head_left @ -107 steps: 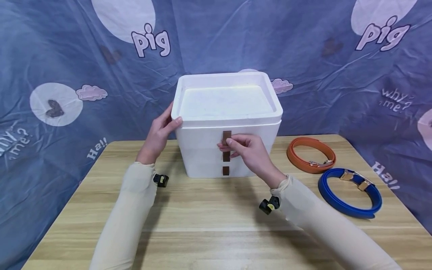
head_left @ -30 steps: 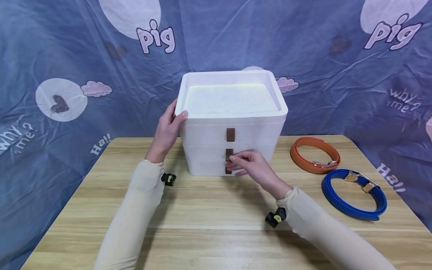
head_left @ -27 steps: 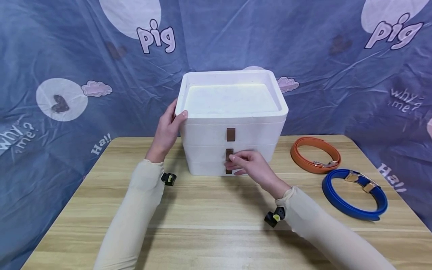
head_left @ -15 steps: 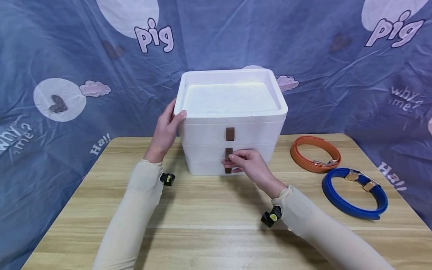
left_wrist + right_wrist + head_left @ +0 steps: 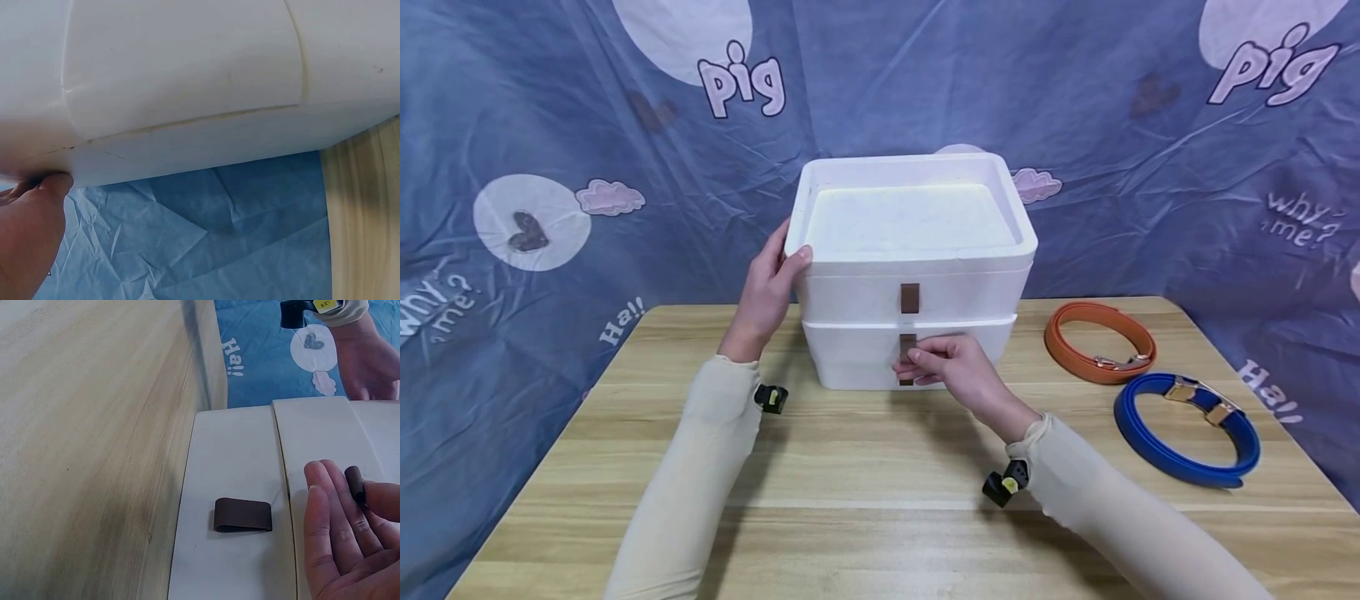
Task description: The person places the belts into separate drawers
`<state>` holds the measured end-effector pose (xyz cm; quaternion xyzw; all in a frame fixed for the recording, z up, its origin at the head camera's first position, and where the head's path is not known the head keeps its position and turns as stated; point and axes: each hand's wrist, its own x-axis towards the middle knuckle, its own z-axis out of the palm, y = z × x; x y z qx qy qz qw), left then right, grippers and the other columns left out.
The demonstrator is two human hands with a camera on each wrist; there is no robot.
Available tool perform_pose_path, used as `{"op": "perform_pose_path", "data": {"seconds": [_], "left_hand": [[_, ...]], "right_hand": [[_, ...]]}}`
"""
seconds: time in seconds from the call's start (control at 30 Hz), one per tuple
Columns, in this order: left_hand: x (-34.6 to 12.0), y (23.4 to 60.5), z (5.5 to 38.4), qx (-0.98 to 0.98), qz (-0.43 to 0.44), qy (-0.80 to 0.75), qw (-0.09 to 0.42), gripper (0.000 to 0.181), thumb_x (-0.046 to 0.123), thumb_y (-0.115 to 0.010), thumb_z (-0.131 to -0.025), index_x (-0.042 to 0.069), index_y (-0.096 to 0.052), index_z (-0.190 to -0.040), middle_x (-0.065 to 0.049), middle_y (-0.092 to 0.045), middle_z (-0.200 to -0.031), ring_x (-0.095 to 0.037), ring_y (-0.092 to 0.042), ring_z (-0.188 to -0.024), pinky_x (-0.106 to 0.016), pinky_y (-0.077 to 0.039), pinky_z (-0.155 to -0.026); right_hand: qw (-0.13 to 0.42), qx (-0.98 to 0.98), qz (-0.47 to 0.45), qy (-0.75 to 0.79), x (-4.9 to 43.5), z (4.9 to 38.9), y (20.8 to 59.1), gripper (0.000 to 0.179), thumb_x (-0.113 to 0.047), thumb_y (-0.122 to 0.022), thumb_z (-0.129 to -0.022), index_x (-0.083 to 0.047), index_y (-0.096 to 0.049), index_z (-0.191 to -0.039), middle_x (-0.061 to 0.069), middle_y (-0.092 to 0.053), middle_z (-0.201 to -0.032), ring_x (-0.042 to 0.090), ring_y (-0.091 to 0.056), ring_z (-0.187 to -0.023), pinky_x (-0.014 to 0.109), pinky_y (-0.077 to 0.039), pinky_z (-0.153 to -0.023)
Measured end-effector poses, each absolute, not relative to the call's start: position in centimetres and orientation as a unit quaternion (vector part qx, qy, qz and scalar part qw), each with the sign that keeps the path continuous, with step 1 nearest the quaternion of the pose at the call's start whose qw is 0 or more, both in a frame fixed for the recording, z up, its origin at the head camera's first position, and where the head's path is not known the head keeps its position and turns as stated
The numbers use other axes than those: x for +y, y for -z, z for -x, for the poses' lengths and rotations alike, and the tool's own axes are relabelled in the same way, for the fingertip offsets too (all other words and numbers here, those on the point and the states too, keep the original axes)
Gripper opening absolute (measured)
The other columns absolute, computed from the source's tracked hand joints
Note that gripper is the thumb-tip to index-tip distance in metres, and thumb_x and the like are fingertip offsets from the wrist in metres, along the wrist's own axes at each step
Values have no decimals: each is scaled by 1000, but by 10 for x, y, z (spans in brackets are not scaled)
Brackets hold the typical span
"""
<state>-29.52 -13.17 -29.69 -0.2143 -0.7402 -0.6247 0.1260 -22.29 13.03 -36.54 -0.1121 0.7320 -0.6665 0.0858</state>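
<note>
A white drawer box (image 5: 917, 218) with a recessed top stands at the back middle of the table. My left hand (image 5: 763, 293) grips its upper left edge, thumb on the front rim and fingers along the side. My right hand (image 5: 964, 367) pinches the brown pull tab (image 5: 354, 484) of the middle drawer (image 5: 846, 354) between thumb and index finger, other fingers extended. That drawer's front stands slightly proud of the drawer above. The top drawer's brown tab (image 5: 910, 297) is free; the bottom tab (image 5: 242, 515) shows in the right wrist view, mostly hidden by fingers from the head.
On the right of the wooden table (image 5: 850, 533) lie a coiled orange belt (image 5: 1063, 354) and, nearer, a coiled blue belt (image 5: 1172, 467) with a gold-coloured buckle. A blue printed cloth (image 5: 880, 75) hangs behind the table and at the sides.
My right hand has gone from the top tab down to the middle one. The top drawer, slightly out at first, is back in, and the middle drawer has just slid out a little.
</note>
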Motion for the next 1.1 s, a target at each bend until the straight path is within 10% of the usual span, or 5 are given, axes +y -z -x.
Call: {"op": "perform_pose_path", "data": {"seconds": [1.1], "left_hand": [[-132, 297, 294, -739, 225, 621, 133, 62, 27, -51, -99, 5, -31, -154, -12, -40, -150, -19, -43, -131, -41, -34, -106]], "right_hand": [[91, 727, 129, 668, 134, 217, 368, 22, -4, -57, -98, 14, -66, -106, 22, -71, -97, 32, -70, -89, 54, -49, -84]]}}
